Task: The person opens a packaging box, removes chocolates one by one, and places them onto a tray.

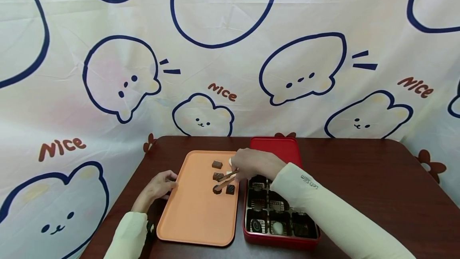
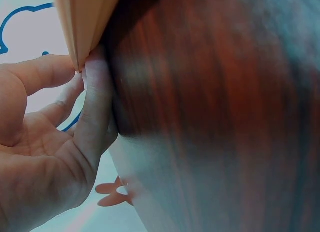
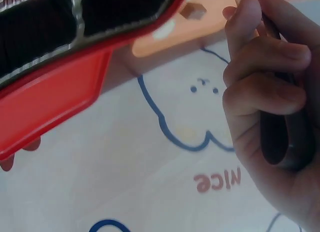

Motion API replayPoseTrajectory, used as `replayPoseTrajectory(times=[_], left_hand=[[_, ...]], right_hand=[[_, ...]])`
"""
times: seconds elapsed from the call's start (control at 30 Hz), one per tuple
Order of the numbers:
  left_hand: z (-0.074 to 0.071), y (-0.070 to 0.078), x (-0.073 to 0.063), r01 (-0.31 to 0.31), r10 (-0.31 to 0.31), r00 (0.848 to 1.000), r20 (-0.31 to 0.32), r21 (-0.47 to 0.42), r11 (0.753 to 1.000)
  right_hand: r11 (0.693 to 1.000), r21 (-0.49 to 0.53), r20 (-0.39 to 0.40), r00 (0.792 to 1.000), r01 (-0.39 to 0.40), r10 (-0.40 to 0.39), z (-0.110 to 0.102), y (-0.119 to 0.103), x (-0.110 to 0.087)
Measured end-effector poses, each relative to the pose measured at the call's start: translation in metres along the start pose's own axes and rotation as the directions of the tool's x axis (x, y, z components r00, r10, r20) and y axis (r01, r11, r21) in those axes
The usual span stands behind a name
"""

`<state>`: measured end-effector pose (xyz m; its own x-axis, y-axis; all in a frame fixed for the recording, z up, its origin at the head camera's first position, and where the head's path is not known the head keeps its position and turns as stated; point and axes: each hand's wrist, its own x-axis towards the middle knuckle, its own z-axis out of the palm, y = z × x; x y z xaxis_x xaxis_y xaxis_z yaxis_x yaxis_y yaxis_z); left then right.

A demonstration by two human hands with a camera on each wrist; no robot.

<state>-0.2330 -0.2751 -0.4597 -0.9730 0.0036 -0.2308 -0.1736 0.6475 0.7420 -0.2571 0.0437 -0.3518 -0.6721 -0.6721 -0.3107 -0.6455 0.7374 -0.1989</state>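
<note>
My right hand (image 1: 253, 163) grips a pair of tongs (image 1: 226, 185), whose dark bent end (image 3: 287, 147) sits against the palm in the right wrist view. The tong tips are over the right half of an orange tray (image 1: 195, 219), right at a round dark chocolate (image 1: 217, 190). Close by lie a dark square chocolate (image 1: 230, 189) and two brown ones, the nearer (image 1: 217, 176) beside the upper tong arm. White pieces are partly hidden behind the hand. My left hand (image 1: 158, 187) pinches the tray's left edge (image 2: 82, 47) between thumb and fingers.
Right of the tray stands a red box (image 1: 280, 243) with a dark divided insert, holding a swirled dark chocolate (image 1: 256, 225) and a white one (image 1: 278, 228). Its red lid (image 1: 274, 147) is behind it. A printed cloth (image 1: 215, 67) hangs behind the brown table (image 1: 377, 187).
</note>
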Motion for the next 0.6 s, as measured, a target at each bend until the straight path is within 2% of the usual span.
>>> replayPoseTrajectory(times=[0.17, 0.43, 0.6], left_hand=[[-0.001, 0.000, 0.000, -0.002, 0.002, 1.000, -0.002, 0.002, 1.000], [-0.001, -0.001, 0.001, 0.001, -0.001, 1.000, 0.001, -0.005, 1.000], [-0.002, -0.003, 0.003, 0.000, 0.000, 1.000, 0.005, -0.012, 1.000]], right_hand=[[0.997, 0.062, -0.029, 0.999, 0.042, -0.041, -0.010, 0.010, -0.025], [0.991, 0.133, -0.036, 0.999, -0.013, 0.018, -0.015, 0.025, -0.072], [0.990, 0.139, -0.052, 0.999, -0.005, 0.013, -0.008, 0.034, -0.094]])
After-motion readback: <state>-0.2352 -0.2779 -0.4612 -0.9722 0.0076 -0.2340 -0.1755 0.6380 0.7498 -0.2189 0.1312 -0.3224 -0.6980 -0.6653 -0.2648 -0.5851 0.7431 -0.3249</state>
